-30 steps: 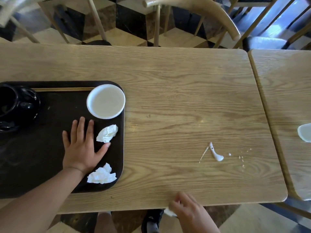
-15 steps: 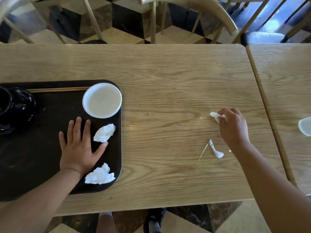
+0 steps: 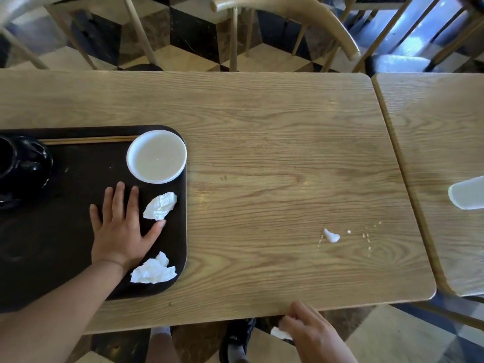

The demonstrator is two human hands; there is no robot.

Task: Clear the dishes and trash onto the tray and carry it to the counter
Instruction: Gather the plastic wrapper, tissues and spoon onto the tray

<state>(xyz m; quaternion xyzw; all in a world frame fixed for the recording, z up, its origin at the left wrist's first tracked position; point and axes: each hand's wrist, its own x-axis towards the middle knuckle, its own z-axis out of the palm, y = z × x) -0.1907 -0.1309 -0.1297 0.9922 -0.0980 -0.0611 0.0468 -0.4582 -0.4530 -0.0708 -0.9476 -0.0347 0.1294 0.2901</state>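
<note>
Left hand (image 3: 123,231): flat, fingers spread, on tray (image 3: 65,258) | right hand (image 3: 311,334): pinching tissue (image 3: 280,333) below table (image 3: 275,153) edge

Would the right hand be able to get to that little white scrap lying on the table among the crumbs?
Probably yes. The white scrap lies on bare table with nothing between it and the right hand at the near edge. That hand already holds a small white piece, though.

The only view comes from a camera on the person's head, looking steeply down and forward at the wooden table (image 3: 275,142) from close above — its wide angle also reaches the chairs (image 3: 288,14) beyond the far edge.
</note>
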